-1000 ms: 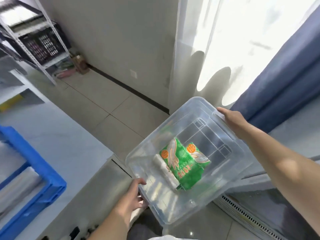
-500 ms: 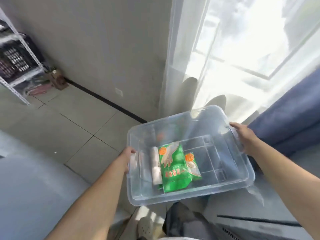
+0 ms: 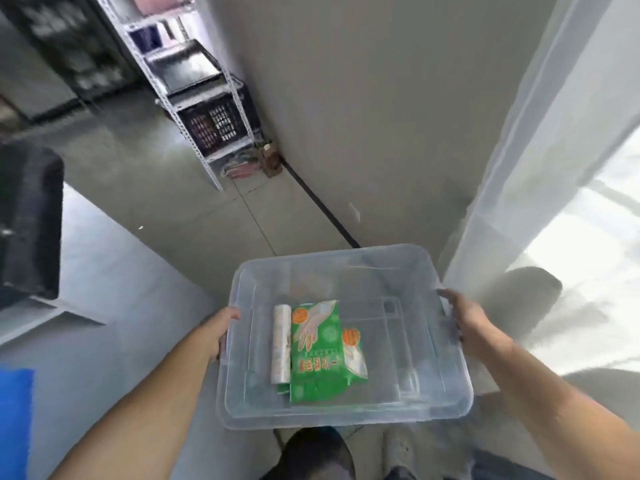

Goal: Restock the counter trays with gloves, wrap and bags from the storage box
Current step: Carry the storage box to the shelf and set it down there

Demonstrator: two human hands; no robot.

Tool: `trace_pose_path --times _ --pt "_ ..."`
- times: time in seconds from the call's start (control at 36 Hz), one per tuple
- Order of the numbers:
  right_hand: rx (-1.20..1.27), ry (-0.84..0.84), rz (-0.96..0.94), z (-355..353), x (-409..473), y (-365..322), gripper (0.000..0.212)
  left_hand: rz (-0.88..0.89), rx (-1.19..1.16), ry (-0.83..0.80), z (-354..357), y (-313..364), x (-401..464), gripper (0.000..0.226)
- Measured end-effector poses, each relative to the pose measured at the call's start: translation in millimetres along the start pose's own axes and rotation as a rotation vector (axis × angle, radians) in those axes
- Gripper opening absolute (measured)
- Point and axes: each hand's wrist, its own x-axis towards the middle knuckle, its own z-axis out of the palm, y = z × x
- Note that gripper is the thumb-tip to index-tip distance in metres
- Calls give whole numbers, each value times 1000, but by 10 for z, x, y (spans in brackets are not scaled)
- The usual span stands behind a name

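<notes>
Carrying the clear storage box [image 3: 346, 415] out in front of me, I grip it with both hands well apart: my left hand [image 3: 216, 332] curls over the left rim, my right hand [image 3: 474, 329] over the right rim. Inside, a green pack of gloves [image 3: 317, 355] lies flat on the bottom, a roll of wrap [image 3: 281, 344] touching its left edge and a smaller clear bag pack [image 3: 354, 355] partly under its right edge. Beyond the box I see grey floor tiles [image 3: 194, 209], a metal shelf rack [image 3: 194, 98] holding a black crate [image 3: 214, 124], and a sheer curtain [image 3: 554, 168] at right
</notes>
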Motion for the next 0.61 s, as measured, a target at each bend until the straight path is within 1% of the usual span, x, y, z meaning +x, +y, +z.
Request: trace_pose_path --times 0.14,0.28,0.33,0.42,0.44,0.61 --pt "-68 -96 -48 529 429 -899 33 -44 -201 73 -307 187 145 20" --pt "-109 -221 -111 1110 835 -1653 43 -67 -363 115 -522 403 566 20" --pt "-105 -241 -121 1368 1002 -1925 38 -83 -404 119 -595 560 793 20" --pt "-160 -265 -135 1763 1202 -2330 21 -94 -458 111 -707 840 1180 20" --pt "-180 -272 -136 1891 1262 -2471 18 -99 -472 110 -744 944 1295 20" --pt "-246 -267 -130 2583 1572 -3379 20 -138 -527 65 -1066 1607 1886 25"
